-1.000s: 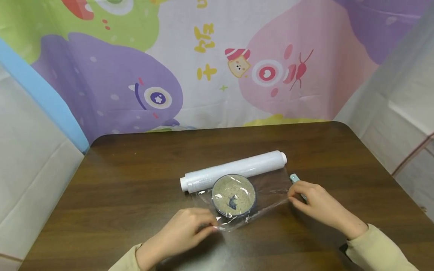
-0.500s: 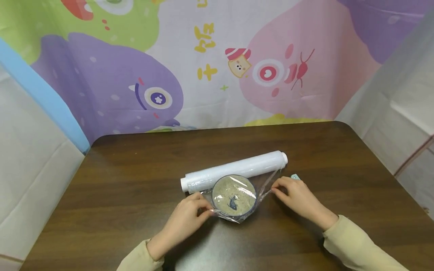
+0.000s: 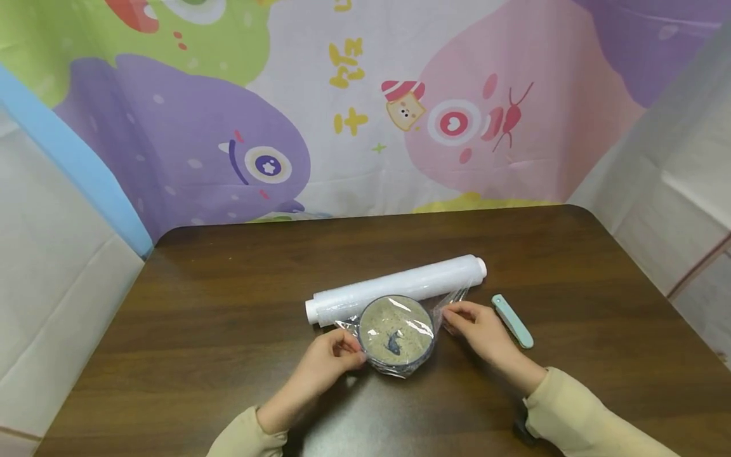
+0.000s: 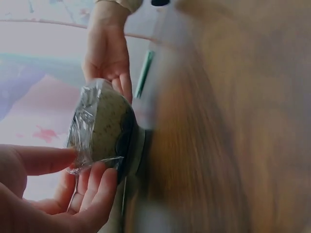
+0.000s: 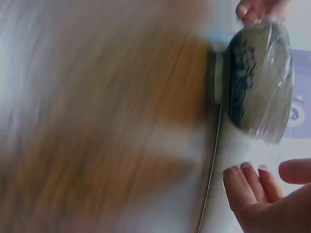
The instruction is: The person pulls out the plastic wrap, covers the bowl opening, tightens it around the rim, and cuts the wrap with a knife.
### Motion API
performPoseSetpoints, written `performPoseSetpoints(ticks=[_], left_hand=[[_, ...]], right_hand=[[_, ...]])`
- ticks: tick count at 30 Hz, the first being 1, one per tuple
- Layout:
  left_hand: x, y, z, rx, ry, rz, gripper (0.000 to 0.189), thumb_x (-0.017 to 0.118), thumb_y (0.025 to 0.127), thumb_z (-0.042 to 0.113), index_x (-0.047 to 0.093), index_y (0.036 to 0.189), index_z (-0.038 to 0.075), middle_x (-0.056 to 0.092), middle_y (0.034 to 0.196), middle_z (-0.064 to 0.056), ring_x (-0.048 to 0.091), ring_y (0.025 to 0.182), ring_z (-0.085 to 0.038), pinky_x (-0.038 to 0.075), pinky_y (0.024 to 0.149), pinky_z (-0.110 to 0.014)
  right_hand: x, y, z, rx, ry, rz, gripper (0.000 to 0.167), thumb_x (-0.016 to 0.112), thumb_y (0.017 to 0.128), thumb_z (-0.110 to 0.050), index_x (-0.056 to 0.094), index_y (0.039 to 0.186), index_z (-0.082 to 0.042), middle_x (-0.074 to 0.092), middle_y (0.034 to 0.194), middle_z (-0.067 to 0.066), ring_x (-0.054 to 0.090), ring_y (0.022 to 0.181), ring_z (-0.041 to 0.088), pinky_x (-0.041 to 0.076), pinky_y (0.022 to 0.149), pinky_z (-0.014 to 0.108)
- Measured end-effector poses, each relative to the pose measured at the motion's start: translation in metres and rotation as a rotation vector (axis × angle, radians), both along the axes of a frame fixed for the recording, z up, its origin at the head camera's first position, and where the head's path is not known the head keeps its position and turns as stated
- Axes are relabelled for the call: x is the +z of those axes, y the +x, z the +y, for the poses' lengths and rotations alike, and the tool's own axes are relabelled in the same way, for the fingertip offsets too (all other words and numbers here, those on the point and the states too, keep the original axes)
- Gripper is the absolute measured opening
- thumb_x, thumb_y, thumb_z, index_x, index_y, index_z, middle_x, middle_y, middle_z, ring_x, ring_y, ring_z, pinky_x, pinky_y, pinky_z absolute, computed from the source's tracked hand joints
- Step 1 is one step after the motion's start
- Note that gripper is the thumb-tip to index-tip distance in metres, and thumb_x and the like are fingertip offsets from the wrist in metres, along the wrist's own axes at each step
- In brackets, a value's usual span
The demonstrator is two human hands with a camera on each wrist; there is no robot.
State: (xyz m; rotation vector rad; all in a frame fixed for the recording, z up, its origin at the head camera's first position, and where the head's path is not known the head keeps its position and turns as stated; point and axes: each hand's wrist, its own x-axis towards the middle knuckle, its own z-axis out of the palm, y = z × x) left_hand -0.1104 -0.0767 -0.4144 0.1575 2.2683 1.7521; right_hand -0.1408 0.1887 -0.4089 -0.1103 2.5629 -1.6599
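A bowl with a blue fish inside stands on the table, clear plastic wrap over its mouth. The right wrist view shows dark blue patterns on the bowl's outside. At its left rim my left hand pinches the wrap's edge; its thumb and fingers lie on either side of the film. My right hand is beside the bowl's right side, at the loose wrap there. In the right wrist view that hand's thumb and fingers are apart, and the bowl is out of their touch.
Behind the bowl lies the white roll of plastic wrap, with film still running from it to the bowl. A light blue folding knife or cutter lies right of my right hand. A cartoon-printed curtain hangs behind the table.
Both hands have drawn in toward the bowl, the right one leftward, the left one slightly up. The wrap's front edge now hugs the bowl's side, and the blue tool is uncovered.
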Motion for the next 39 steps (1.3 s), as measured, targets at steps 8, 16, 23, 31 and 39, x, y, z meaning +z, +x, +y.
performPoseSetpoints(ticks=[8, 16, 23, 31, 39], left_hand=[[0.000, 0.003, 0.009, 0.073, 0.317, -0.180, 0.012, 0.057, 0.076, -0.009, 0.048, 0.083, -0.006, 0.052, 0.072, -0.002, 0.060, 0.069, -0.010, 0.053, 0.074, -0.030], [-0.001, 0.006, 0.013, 0.099, 0.336, -0.184, 0.012, 0.055, 0.077, -0.009, 0.046, 0.082, -0.004, 0.049, 0.072, -0.002, 0.058, 0.066, -0.010, 0.053, 0.074, -0.030], [-0.002, 0.009, 0.011, 0.117, 0.328, -0.172, 0.013, 0.057, 0.077, -0.005, 0.049, 0.088, -0.006, 0.052, 0.075, -0.002, 0.058, 0.068, -0.011, 0.052, 0.073, -0.028], [0.000, 0.019, 0.017, 0.316, 0.343, -0.233, 0.052, 0.053, 0.084, 0.016, 0.024, 0.121, -0.008, 0.032, 0.120, -0.020, 0.044, 0.108, -0.026, 0.034, 0.097, -0.039], [0.005, 0.021, 0.031, 0.168, 0.568, -0.264, 0.063, 0.036, 0.094, 0.024, 0.002, 0.136, -0.009, 0.013, 0.142, -0.026, 0.015, 0.135, -0.038, 0.006, 0.111, -0.047]], right_hand=[[0.004, 0.013, -0.013, -0.020, -0.155, -0.096, 0.032, 0.048, 0.091, -0.003, 0.050, 0.120, 0.011, 0.055, 0.120, 0.024, 0.055, 0.101, 0.008, 0.043, 0.082, 0.014], [0.004, 0.027, -0.020, -0.026, 0.001, 0.007, 0.036, 0.047, 0.091, -0.001, 0.045, 0.126, 0.002, 0.058, 0.119, 0.020, 0.051, 0.115, 0.027, 0.040, 0.090, 0.024], [0.002, 0.031, -0.022, 0.003, 0.022, 0.083, 0.036, 0.049, 0.088, 0.002, 0.048, 0.124, 0.005, 0.051, 0.126, 0.020, 0.043, 0.121, 0.030, 0.036, 0.099, 0.041], [0.007, 0.030, -0.023, -0.071, -0.184, -0.168, 0.061, 0.042, 0.093, -0.009, 0.008, 0.139, 0.013, 0.010, 0.144, 0.032, 0.012, 0.134, 0.042, 0.015, 0.109, 0.050], [0.005, 0.026, -0.040, 0.051, -0.507, -0.308, 0.061, 0.031, 0.097, -0.013, -0.006, 0.139, 0.010, 0.005, 0.147, 0.029, 0.003, 0.137, 0.034, 0.007, 0.111, 0.048]])
